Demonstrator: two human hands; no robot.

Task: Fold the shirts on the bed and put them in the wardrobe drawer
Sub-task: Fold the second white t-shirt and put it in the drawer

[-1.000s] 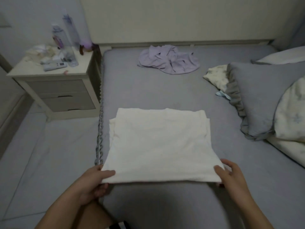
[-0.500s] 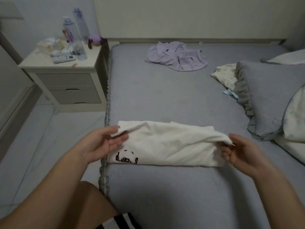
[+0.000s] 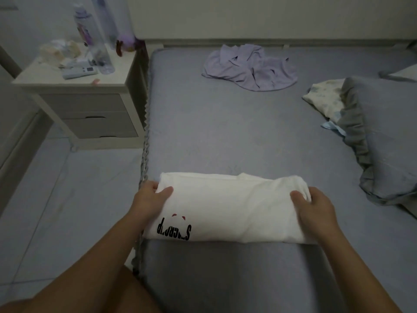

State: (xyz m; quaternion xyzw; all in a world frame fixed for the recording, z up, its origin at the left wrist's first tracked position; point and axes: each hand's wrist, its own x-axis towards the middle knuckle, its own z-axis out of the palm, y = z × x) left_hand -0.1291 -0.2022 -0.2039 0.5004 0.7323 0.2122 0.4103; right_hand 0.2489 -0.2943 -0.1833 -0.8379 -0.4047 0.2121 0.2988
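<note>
A white shirt (image 3: 228,206) lies folded into a wide band near the front edge of the grey bed (image 3: 237,136), black lettering showing at its lower left. My left hand (image 3: 150,199) grips the band's left end, thumb on top and fingers tucked under the cloth. My right hand (image 3: 314,206) holds the right end the same way, thumb pressed on top. A crumpled lilac shirt (image 3: 250,67) lies unfolded at the far side of the bed. No wardrobe is in view.
A white nightstand (image 3: 85,102) with two drawers stands left of the bed, carrying bottles (image 3: 90,35), a remote (image 3: 79,72) and small items. Grey and floral pillows (image 3: 381,132) fill the bed's right side. Tiled floor (image 3: 56,199) lies to the left.
Both hands lifted the near hem of the flat white shirt and carried it away from me, folding it in half. The fold now lies flat, printed side up, with my hands on its ends.
</note>
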